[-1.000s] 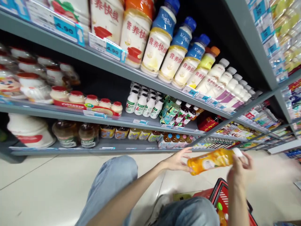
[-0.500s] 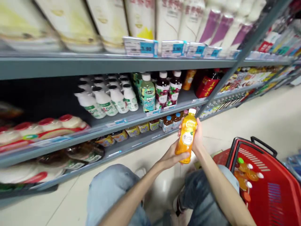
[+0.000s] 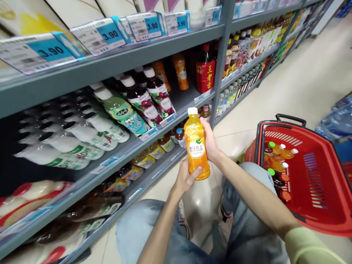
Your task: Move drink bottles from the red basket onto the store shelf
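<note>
Upright between both hands is an orange juice bottle with a white cap, its label turned up toward me. My left hand grips it low, the thumb lying across its base. Against its right side, my right hand is wrapped round the upper part, most fingers hidden behind. On the shelf beyond stand similar orange bottles, dark grape drink bottles and a green drink bottle. A red shopping basket with several drink bottles in it is right of my knee.
White yogurt-drink bottles fill the shelf on the left. Price tags line the upper shelf edge. A grey upright post divides the shelving. Shrink-wrapped blue bottles sit on the floor beyond the basket.
My view has turned right and come nearer the shelf, so more of the basket shows. Both hands still hold the orange juice bottle, now seen further left and more upright.
</note>
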A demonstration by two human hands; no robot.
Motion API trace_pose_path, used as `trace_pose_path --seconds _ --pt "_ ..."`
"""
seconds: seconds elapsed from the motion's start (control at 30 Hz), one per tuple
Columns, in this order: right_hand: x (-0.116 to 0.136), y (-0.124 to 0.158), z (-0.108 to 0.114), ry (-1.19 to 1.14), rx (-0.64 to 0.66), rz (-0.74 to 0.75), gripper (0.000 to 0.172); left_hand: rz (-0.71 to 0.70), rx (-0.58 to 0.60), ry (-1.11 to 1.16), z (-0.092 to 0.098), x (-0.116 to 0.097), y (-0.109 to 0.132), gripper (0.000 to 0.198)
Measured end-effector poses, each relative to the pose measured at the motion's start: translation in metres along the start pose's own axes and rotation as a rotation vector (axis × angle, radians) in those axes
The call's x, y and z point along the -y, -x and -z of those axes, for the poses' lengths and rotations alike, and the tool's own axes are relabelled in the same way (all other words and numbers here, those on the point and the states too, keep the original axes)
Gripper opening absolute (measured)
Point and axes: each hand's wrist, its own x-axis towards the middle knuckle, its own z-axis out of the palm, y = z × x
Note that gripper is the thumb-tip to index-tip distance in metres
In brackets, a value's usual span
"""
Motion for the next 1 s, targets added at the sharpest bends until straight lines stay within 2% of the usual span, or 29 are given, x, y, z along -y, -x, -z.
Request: trace_pose_path --seconds 0.13,0.23,0.4,0.5,0.67,0.77,0.87,1.0 --pt "-0.002 0.004 0.000 -0.044 -0.024 -0.005 0.049 0.035 0.005 -0.048 0.000 -0.002 0.004 0.060" --pt "-0.004 0.005 0.002 -0.072 -0.042 -0.013 0.051 0.085 -0.034 0.010 -0.004 0.004 0.009 0.064" --pt "-0.005 0.005 0.006 -0.176 -0.097 -0.063 0.061 0.283 -0.176 0.422 -0.013 0.005 0.008 0.075" --pt "-0.004 0.003 0.011 -0.244 -0.147 -0.094 0.066 0.354 -0.210 0.589 -0.017 -0.001 0.002 0.072" --pt "-0.005 -0.001 0.018 -0.253 -0.129 -0.164 0.074 0.319 -0.234 0.575 -0.018 0.003 0.000 0.065" --pt "-0.004 -0.001 0.016 -0.220 -0.100 -0.188 0.074 0.285 -0.204 0.534 -0.018 0.008 0.002 0.062" --pt "-0.002 0.001 0.012 -0.222 -0.091 -0.166 0.076 0.253 -0.193 0.492 -0.018 0.009 0.003 0.058" --pt "-0.002 0.002 0.007 -0.212 -0.157 -0.126 0.074 0.249 -0.167 0.453 -0.017 0.007 0.002 0.058"
